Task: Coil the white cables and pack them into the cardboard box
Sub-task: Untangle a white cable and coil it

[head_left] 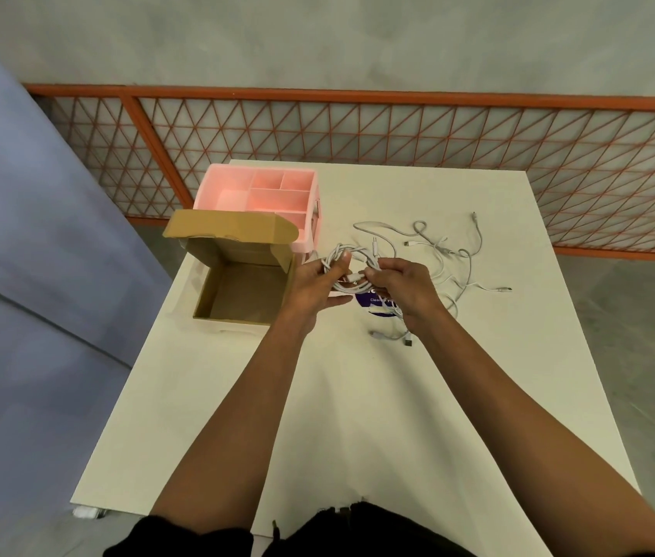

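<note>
left hand (316,285) pinches the left side of a white coil (358,251), thumb pressed on top of the loops, one finger lying straight below. right hand (402,289) has its fingers curled round the coil's right side, so both hands grip it, held above the table (318,416). a purple sticker (374,306) shows just under the coil. more loose cables (456,255) sprawl on the table to the right and behind, with plugs lying near the right wrist. the box (245,293) sits open just left of the left hand, lid tipped back. a pink organizer (261,192) stands right behind it. an orange fence (398,130) runs past the table's far edge.
</note>
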The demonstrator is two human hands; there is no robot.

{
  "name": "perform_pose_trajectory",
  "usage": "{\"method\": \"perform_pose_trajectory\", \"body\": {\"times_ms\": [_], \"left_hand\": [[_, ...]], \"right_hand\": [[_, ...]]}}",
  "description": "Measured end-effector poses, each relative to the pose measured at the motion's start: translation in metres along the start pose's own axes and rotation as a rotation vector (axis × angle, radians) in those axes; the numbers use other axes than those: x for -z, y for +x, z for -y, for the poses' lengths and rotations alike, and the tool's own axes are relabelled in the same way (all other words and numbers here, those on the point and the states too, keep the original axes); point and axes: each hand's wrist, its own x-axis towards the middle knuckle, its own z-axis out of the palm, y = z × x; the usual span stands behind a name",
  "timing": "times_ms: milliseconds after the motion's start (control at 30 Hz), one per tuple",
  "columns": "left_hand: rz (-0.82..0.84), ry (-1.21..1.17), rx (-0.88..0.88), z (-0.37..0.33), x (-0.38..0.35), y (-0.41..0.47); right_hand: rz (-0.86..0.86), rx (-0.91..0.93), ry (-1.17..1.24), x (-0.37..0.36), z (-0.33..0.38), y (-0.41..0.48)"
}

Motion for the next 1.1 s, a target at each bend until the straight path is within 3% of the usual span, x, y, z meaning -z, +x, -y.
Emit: {"method": "perform_pose_trajectory", "body": {"times_ms": [200, 367, 500, 733, 933, 1100], "left_hand": [[-0.003, -0.024, 0.109, -0.001, 0.0, 0.0], [-0.079, -0.024, 0.002, 0.0, -0.001, 0.003], [-0.051, 0.053, -0.208, -0.001, -0.002, 0.003], [-0.059, 0.108, -0.297, -0.004, -0.004, 0.005], [-0.063, 0.076, -0.346, 0.003, -0.003, 0.003], [-0.024, 0.052, -0.369, -0.002, -0.001, 0.002]], "right_hand": [[0.165, 0.076, -0.071, 0.005, 0.001, -0.003], [0.347, 0.092, -0.18, 0.012, 0.004, -0.002], [0.284, 0.091, -0.32, 0.012, -0.003, 0.004], [0.188, 0.09, -0.322, 0.004, -0.004, -0.001], [0.364, 0.027, -0.433, 0.007, 0.003, 0.001], [0.438, 0.052, -0.354, 0.011, 0.005, -0.003]]}}
